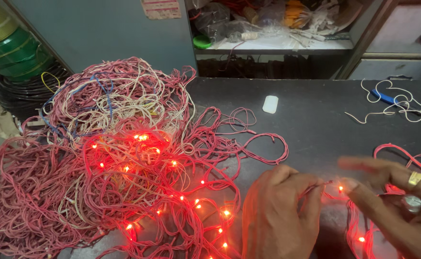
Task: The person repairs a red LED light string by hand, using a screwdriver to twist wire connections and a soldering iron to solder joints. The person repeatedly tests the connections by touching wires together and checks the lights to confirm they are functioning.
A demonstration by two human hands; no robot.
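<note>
A big tangled heap of pink-red string lights point(114, 163) covers the left half of the dark table point(316, 120), with many small bulbs glowing red. My left hand point(277, 211) pinches a strand of the lit wire point(332, 189) near the table's front edge. My right hand point(392, 196), wearing rings, holds the same strand just to the right, fingers stretched and blurred. More lit strands loop under my right hand.
A small white plastic piece point(270, 104) lies mid-table. A blue-handled tool with white cord point(392, 101) sits at the far right. Green and black cable coils point(13, 57) stand at the left. A cluttered shelf point(277, 29) runs behind the table.
</note>
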